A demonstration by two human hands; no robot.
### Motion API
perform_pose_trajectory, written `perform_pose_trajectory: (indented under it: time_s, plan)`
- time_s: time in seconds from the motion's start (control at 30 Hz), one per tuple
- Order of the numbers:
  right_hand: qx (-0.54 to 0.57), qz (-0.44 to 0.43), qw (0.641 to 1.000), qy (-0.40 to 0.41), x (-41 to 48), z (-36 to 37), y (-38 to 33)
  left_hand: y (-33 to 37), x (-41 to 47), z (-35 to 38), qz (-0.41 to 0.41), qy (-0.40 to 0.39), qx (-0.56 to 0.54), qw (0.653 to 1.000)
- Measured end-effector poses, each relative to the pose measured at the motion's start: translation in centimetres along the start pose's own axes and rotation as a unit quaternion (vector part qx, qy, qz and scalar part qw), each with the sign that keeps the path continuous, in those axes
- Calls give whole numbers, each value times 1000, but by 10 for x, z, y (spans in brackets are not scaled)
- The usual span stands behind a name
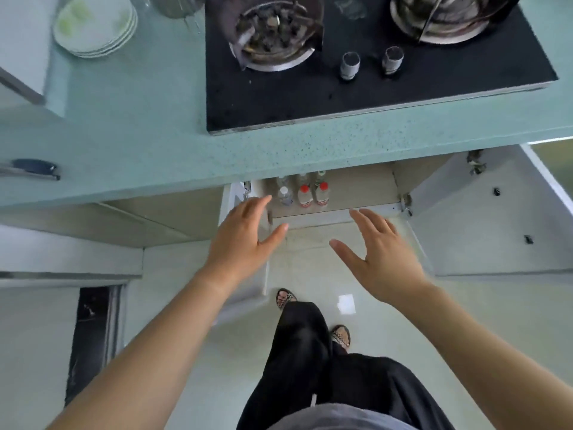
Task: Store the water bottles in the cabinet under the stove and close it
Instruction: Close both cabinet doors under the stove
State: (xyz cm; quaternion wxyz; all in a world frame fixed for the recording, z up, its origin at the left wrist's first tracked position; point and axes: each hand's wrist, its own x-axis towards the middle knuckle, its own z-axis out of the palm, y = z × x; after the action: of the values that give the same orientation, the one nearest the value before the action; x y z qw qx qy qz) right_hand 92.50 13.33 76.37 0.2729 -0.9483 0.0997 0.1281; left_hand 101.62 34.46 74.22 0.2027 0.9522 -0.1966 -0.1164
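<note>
Counted six water bottles [304,196] in the cabinet [356,189] under the stove [372,91], two rows of three. The front row has one white cap and two red caps, all standing upright at the left end of the shelf. The back row is half hidden by the countertop [155,144] edge, so I can't really tell their caps.

Both cabinet doors are swung wide open: the left door [231,200] and the right door [483,218].

The left hand [245,234] and right hand [384,252] are both spread wide and hold nothing. They hover in front of the opening, the left one just beside the left door and partly covering it.

The stove has two burners and two knobs [350,65]. There's a stack of white plates [96,26] on the counter to its left. Two sandalled feet [285,297] are on the floor below.
</note>
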Motion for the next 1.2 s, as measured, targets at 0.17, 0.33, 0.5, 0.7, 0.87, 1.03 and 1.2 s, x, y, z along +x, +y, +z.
perform_pose_trajectory:
  time_s: [0.17,0.33,0.5,0.7,0.87,1.03,1.2]
  plan:
    - [5,-38,999,-25,18,24,-37,-35,-35,-24,-62,3,18,998]
    - [15,-33,999,-16,26,49,-81,-87,-37,-57,-39,-18,67,997]
    - [7,11,1000,-4,40,88,-118,-149,3,-70,13,-39,84,996]
    - [33,137,989,42,60,151,-167,-211,72,-71,156,-80,100,979]
    - [93,213,969,87,80,196,-190,-226,133,-46,294,-102,112,944]
    - [163,265,942,125,96,231,-193,-221,179,-17,422,-121,128,889]
    - [261,314,895,183,107,258,-196,-229,195,-6,447,-71,31,891]
